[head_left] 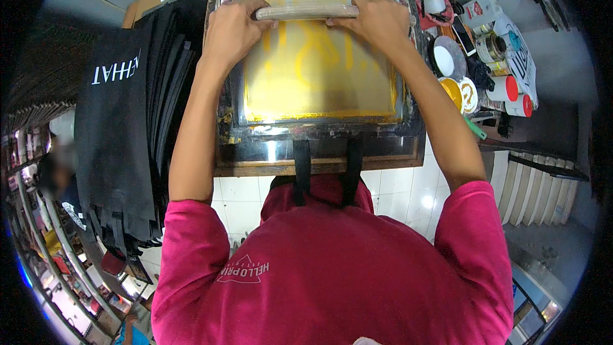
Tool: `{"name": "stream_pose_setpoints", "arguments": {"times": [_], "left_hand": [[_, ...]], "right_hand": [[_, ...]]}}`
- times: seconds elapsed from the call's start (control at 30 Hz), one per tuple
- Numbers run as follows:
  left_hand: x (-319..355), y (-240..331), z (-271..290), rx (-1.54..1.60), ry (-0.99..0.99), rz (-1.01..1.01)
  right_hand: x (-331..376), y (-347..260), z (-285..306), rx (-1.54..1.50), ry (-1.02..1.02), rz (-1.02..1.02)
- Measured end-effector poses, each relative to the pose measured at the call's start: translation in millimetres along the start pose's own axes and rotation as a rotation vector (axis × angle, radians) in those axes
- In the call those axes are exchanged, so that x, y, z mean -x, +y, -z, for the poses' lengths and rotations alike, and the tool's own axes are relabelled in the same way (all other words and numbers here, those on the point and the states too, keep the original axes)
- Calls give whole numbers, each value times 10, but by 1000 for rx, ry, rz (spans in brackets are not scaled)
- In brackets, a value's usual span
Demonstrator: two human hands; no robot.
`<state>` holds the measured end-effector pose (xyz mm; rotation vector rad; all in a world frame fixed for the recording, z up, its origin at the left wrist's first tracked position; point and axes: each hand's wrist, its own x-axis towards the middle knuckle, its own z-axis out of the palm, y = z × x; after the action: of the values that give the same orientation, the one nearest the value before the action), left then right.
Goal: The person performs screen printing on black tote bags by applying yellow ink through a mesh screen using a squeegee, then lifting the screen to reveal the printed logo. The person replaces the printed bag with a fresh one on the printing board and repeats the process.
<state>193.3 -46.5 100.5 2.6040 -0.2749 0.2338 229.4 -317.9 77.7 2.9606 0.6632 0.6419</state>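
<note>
Both my hands grip a squeegee (306, 12) by its pale handle, which lies crosswise over a printing screen (319, 83). My left hand (234, 30) is closed on its left end, and my right hand (379, 20) on its right end. Yellow ink coats the mesh, thick in streaks beyond the squeegee and thinner on the near side, where letter-like shapes show through. The squeegee's blade edge is hidden below the handle. Two black straps (302, 163) hang over the near edge of the worktable (255, 169), below the screen frame.
Black fabric bags (115, 140) hang in a thick stack at left. To the right are a phone (463, 36), a yellow ink tub (451, 93), red-lidded containers (504, 88) and a white jug (482, 10). Another person (56, 172), blurred, is at the far left.
</note>
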Motion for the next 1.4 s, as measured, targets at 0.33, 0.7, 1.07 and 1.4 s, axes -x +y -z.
{"name": "stream_pose_setpoints", "arguments": {"times": [0.33, 0.7, 1.07, 1.4], "left_hand": [[1111, 264, 124, 52, -33, -48], [1900, 147, -50, 176, 118, -164], [1850, 1, 398, -167, 498, -297], [556, -49, 738, 573, 568, 158]], "right_hand": [[1057, -386, 469, -162, -37, 23], [1688, -711, 700, -189, 24, -26], [1247, -462, 1318, -271, 386, 17], [-391, -60, 2811, -333, 308, -239]]}}
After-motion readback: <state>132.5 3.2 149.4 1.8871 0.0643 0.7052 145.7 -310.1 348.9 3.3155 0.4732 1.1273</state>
